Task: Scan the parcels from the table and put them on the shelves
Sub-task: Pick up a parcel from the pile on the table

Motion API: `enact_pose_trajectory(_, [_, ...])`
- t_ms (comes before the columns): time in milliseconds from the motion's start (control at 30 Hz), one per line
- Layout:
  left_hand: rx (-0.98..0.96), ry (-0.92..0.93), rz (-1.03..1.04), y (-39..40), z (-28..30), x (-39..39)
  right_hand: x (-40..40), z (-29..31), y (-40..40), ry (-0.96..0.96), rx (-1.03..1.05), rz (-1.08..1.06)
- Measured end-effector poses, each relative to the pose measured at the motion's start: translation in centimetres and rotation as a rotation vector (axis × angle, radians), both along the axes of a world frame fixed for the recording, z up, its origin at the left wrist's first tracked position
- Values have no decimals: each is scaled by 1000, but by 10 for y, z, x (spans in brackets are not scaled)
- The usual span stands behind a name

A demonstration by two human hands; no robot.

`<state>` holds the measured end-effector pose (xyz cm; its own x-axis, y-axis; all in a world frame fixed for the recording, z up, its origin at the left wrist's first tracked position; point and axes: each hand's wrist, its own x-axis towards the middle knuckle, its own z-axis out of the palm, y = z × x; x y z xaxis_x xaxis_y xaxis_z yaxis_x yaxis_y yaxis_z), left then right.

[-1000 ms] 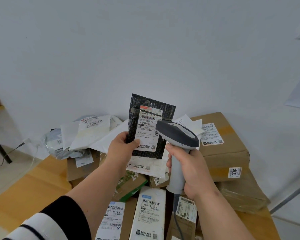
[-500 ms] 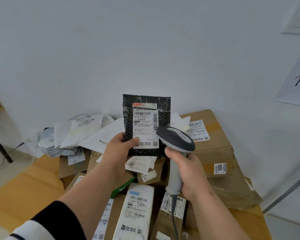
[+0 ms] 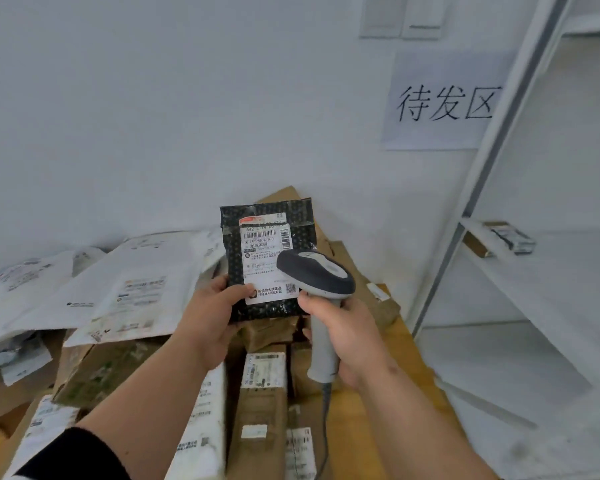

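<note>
My left hand (image 3: 211, 315) grips the lower left corner of a small black dotted parcel (image 3: 232, 252) with a white shipping label, held upright above the table. My right hand (image 3: 349, 336) is wrapped round the handle of a grey barcode scanner (image 3: 317, 271), whose head sits just in front of the label's lower right. Below them the wooden table (image 3: 349, 427) is heaped with cardboard boxes (image 3: 260, 407) and white mailer bags (image 3: 129, 289). A white metal shelf unit (image 3: 520, 278) stands at the right.
One small parcel (image 3: 503, 237) lies on a middle shelf of the unit. A paper sign (image 3: 444, 102) with three black characters hangs on the white wall beside the shelf post. Brown boxes stack against the wall behind the held parcel.
The view has swung to the right, bringing the shelf unit and the wall sign into sight. Both hands keep their hold on the parcel and the scanner, still close together.
</note>
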<state>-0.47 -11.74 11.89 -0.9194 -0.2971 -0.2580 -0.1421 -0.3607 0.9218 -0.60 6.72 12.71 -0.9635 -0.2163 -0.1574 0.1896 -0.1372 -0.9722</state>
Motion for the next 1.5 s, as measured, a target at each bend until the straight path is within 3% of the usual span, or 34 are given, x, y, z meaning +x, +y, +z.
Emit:
enact_pose_trajectory(233, [20,-104,-213,95,-26,11,46,-18,91,-42,87,-243])
enact_pose_trajectory(400, [43,-254,-500,168,-43,26,81,-21,173,-109,99,-376])
enact_pose_trajectory(733, [-28,-489,-959,383,-73,82,154,-31,406,-199,249,-409])
enact_pose_trajectory(833, [-6,-562,-985,462,-91,97,179,-44,483,-268,283,-479])
enact_pose_trajectory(967, [-123,-556,-966,563,-105,105,206,-62,571,-334,248,-612])
enact_pose_trajectory(1200, [-211,-528,-986,697,-128,100,229,-80,677,-404,209,-793])
enact_pose_trajectory(1500, [-192,-604,-914,805,-191,38,160,-125,779,-501,254,-770])
